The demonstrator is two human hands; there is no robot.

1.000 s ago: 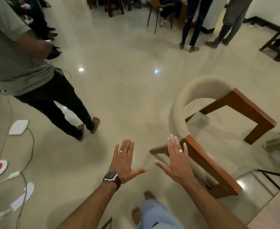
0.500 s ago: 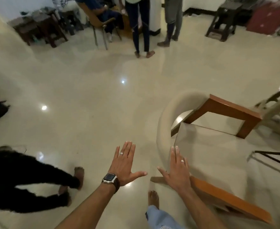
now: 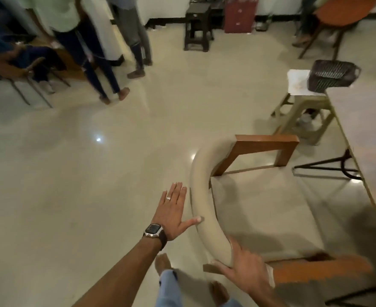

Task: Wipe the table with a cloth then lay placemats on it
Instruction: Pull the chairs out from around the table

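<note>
Table [image 3: 366,138]: a long pale slab at the right edge of the view, only partly shown; its top is judged hard, smooth and fixed, so that it will be wiped under light pressure rather than lifted. A black metal leg frame [image 3: 328,167] is seen beneath it.

Cloth and placemats: none can be identified; whether any lie in the dark woven basket [image 3: 333,75] on the beige stool [image 3: 302,105] at the table's far end cannot be told.

Armchair [image 3: 207,200]: a curved padded back, wooden arms and a cushioned seat, standing between the person and the table. It is judged fairly heavy and rigid; the padding will give slightly, and hold is best taken on the back rail.

Left hand [image 3: 171,214]: fingers straight and together, thumb spread, its tip at the outer face of the padded back.

Right hand [image 3: 244,265]: laid against the lower end of the back, blurred; thumb spread, fingers not seen to curl.

Beyond: polished floor [image 3: 94,173], standing persons, other chairs and stools.
</note>
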